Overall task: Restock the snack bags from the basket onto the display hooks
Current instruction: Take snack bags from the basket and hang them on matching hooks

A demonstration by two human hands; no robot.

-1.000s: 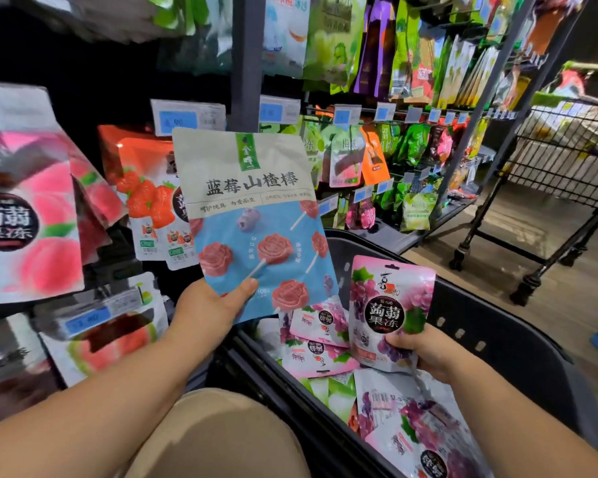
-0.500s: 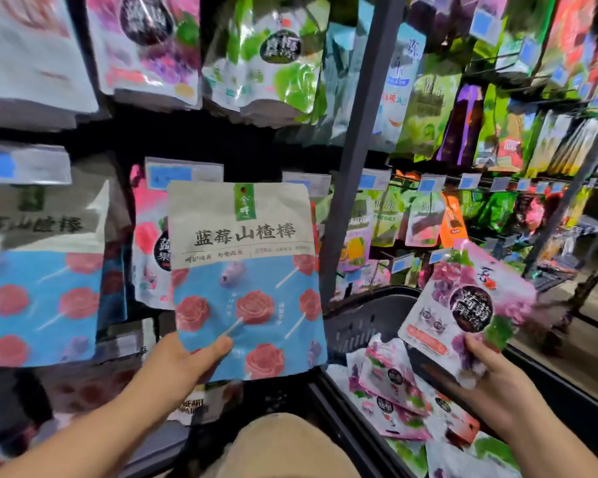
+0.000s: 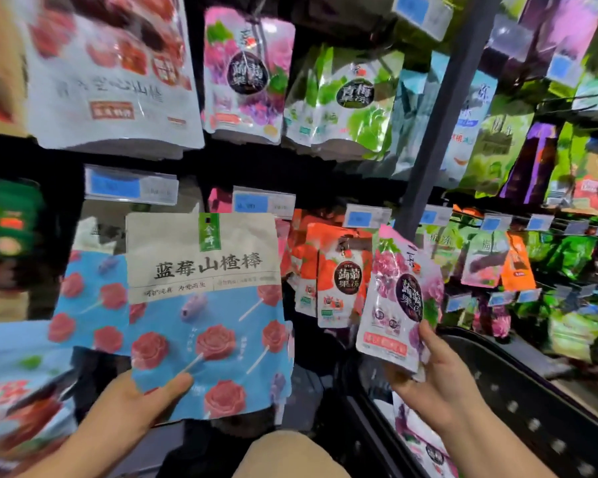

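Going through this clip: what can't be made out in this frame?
Head view only.
Display hooks: hidden behind the hanging bags.
Fingers of the left hand: behind the blueberry hawthorn bag; only the thumb shows.
Basket contents: mostly covered by the right hand and its pink konjac jelly bag, cut by the bottom edge.
Price tags: print blurred.
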